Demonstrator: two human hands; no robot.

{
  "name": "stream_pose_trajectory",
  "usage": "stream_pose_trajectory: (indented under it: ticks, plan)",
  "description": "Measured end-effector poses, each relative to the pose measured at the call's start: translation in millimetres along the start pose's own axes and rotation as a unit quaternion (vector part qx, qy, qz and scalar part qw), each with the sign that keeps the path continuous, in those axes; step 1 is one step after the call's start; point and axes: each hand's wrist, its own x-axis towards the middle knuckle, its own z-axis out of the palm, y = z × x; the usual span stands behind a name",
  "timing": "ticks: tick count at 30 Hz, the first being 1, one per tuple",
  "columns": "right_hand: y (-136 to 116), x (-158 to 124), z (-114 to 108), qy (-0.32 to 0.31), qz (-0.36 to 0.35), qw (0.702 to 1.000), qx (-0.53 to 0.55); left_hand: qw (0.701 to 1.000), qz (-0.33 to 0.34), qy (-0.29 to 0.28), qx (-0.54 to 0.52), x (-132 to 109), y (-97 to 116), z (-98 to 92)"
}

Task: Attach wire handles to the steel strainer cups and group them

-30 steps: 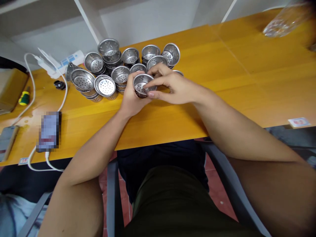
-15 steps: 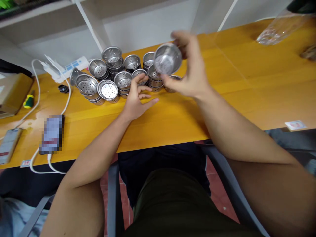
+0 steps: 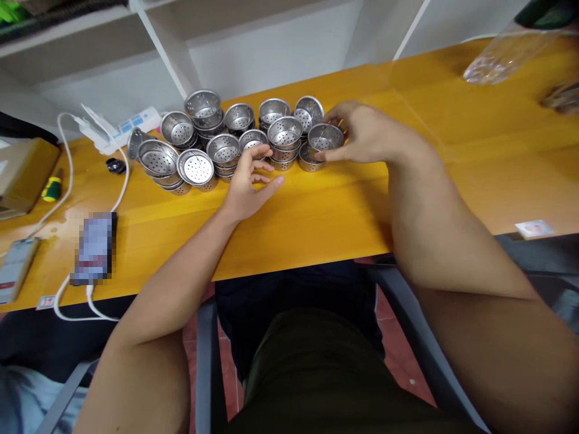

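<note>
My right hand [image 3: 362, 132] grips a perforated metal strainer cup [image 3: 325, 137] by its sides, thumb in front and fingers behind. That cup sits over the mouth of another strainer cup [image 3: 310, 158] at the right end of the group. My left hand [image 3: 253, 184] is open, fingers apart, in front of a short stack [image 3: 224, 150] of the same cups, holding nothing. Beside the gripped cup stands a stack of strainer cups [image 3: 284, 134]. Several more stacks, such as a tall one [image 3: 203, 108] at the back, extend to the left.
On the left lie a phone [image 3: 94, 247] with a white cable, a second phone [image 3: 18, 268], a screwdriver [image 3: 53, 188] and a cardboard box [image 3: 29, 175]. A power strip [image 3: 131, 128] lies against the shelf [image 3: 271, 48]. A clear plastic bottle [image 3: 502, 57] is at the far right.
My right hand has lowered its strainer cup from above the group onto the cup at the right end, moving down and slightly right. My left hand has stayed nearly still.
</note>
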Motion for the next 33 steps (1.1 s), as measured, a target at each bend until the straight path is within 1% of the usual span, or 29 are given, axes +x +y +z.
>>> stream_pose_trajectory:
  ticks: [2, 4, 5, 7, 10, 12, 15, 17, 20, 24, 26, 28, 30, 33]
  plan:
    - [8.7, 4.8, 10.3, 0.000, -0.020, 1.000, 0.025, 1.000, 0.006, 0.002, -0.005, 0.7, 2.3, 0.1]
    - [20.2, 10.1, 20.5, 0.014, -0.043, 0.998, 0.050, 1.000, 0.009, 0.002, -0.011, 1.2, 4.7, 0.1]
    - [24.5, 12.1, 24.5, 0.021, -0.050, 0.997, 0.053, 1.000, 0.007, 0.002, -0.012, 1.4, 5.7, 0.1]
    - [26.5, 13.9, 28.7, 0.021, -0.038, 0.999, 0.027, 1.000, -0.003, 0.000, -0.009, 1.5, 7.0, 0.0]
    - [15.7, 11.0, 24.2, -0.010, 0.014, 0.999, -0.044, 1.000, -0.024, -0.005, -0.004, 1.4, 8.0, -0.1]
    - [7.8, 8.5, 18.0, -0.024, 0.038, 0.996, -0.071, 0.999, -0.034, -0.007, -0.007, 1.5, 9.7, -0.2]
    - [5.6, 9.2, 13.8, -0.021, 0.053, 0.995, -0.086, 0.999, -0.048, -0.006, -0.016, 1.8, 16.2, -1.2]
    - [9.8, 13.0, 17.1, -0.012, 0.057, 0.994, -0.094, 0.997, -0.068, -0.012, -0.021, 2.0, 22.6, -2.6]
    - [19.8, 20.2, 28.0, 0.014, 0.050, 0.996, -0.074, 0.994, -0.100, -0.029, -0.021, 2.3, 30.5, -5.0]
    - [39.7, 26.1, 41.4, 0.045, -0.001, 0.999, -0.011, 0.992, -0.111, -0.060, -0.022, 2.7, 32.5, -6.3]
    - [49.6, 26.6, 43.8, 0.053, -0.029, 0.998, 0.021, 0.990, -0.114, -0.082, -0.026, 2.8, 32.1, -6.4]
    - [53.9, 25.6, 42.6, 0.074, -0.051, 0.995, 0.049, 0.988, -0.117, -0.102, -0.022, 2.8, 32.8, -6.4]
    - [48.5, 23.1, 39.4, 0.118, -0.075, 0.988, 0.065, 0.985, -0.125, -0.118, -0.013, 2.8, 35.0, -6.5]
    - [24.1, 16.2, 37.4, 0.192, -0.120, 0.971, 0.078, 0.980, -0.139, -0.139, 0.006, 3.4, 40.1, -7.5]
